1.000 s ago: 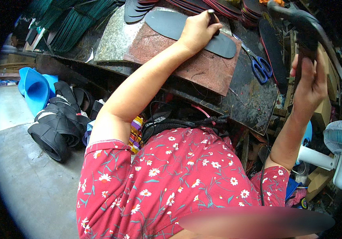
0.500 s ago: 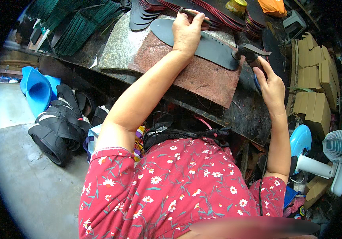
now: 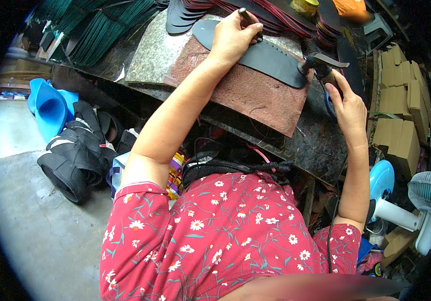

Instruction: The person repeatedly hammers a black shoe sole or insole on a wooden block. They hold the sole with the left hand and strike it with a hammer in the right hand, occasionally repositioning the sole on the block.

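Note:
A dark grey shoe sole (image 3: pixel 279 68) lies on a reddish-brown board, with a row of small holes along its far edge. My left hand (image 3: pixel 231 41) is closed around a dark pen-like punch (image 3: pixel 246 17) and rests over the sole's middle. The punch stands tilted, its lower end near the sole's far edge; the fingers partly hide that spot. My right hand (image 3: pixel 350 108) grips a hammer (image 3: pixel 320 64) by its handle. The hammer's head is beside the sole's right end, and I cannot tell whether they touch.
The reddish-brown board (image 3: pixel 255 108) lies on a pale stone slab (image 3: pixel 150 60). Stacked dark soles (image 3: pixel 183 17) and red-edged pieces (image 3: pixel 270 20) stand behind, with a yellow tin (image 3: pixel 304 7). Black straps (image 3: pixel 67 173) lie at left; boxes (image 3: pixel 398 140) and a fan (image 3: pixel 424 190) are at right.
My left hand has swung the punch from nearly flat to more upright above the sole. The hammer stays in my right hand near the sole's right end. The whole view has shifted slightly.

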The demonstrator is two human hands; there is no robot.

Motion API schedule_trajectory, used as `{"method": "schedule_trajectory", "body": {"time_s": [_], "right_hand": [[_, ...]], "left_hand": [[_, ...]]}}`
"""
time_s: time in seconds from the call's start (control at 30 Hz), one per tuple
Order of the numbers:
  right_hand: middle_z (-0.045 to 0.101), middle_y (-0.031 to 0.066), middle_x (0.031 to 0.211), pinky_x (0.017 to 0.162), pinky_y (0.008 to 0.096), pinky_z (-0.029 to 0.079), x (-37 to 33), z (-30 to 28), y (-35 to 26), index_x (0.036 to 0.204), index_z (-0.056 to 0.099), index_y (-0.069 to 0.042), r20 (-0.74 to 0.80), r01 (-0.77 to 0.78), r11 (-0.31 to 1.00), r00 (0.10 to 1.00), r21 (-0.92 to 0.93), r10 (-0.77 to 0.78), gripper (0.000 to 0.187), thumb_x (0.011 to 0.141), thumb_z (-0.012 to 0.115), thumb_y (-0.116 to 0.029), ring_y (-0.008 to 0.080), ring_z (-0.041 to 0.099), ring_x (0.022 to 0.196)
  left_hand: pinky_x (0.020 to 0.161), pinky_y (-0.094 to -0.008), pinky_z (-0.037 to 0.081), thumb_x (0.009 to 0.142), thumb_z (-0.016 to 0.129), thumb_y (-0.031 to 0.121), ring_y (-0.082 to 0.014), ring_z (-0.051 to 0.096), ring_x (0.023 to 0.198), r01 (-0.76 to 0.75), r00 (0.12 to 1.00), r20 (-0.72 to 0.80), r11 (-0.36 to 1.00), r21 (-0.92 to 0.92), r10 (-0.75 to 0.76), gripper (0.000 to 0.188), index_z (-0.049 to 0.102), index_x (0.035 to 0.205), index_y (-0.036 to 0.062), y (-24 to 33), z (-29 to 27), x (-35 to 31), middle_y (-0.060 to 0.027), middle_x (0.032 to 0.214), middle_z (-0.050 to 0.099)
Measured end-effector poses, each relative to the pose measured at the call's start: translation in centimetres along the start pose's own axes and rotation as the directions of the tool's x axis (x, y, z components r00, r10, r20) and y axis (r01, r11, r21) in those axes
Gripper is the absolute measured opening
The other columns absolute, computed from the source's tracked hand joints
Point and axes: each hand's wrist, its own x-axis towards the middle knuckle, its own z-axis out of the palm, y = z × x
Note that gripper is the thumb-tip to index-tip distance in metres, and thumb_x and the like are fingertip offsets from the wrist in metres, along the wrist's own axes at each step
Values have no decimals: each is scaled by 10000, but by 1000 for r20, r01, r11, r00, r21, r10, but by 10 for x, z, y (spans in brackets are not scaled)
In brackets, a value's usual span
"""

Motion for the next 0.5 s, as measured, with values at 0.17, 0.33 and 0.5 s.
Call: {"method": "schedule_trajectory", "body": {"time_s": [0.17,0.33,0.5], "right_hand": [[691,188,1031,786,428,518,1,-3,-1,1333,562,-206,74,-45,999,996,-12,46,443,969,528,-454,378,663,959],[701,171,1032,795,380,520,7,-5,0,1303,599,-201,104,-78,995,992,61,72,417,963,550,-439,308,691,953],[735,40,994,648,260,504,22,-42,-20,1286,630,-168,-171,130,871,984,473,-54,368,949,641,-314,125,643,723]], "left_hand": [[595,-249,547,851,726,115,-95,648,654,-6,1000,3,1000,-29,6,141,664,909,2,-7,2,-1,-51,766,689],[607,-260,540,852,722,123,-93,656,657,-16,1000,1,998,61,16,135,672,883,2,-8,0,-1,-55,737,702],[627,-334,550,820,751,196,-236,687,649,-292,952,23,888,354,304,181,676,874,40,-1,4,-3,-139,730,689]]}}
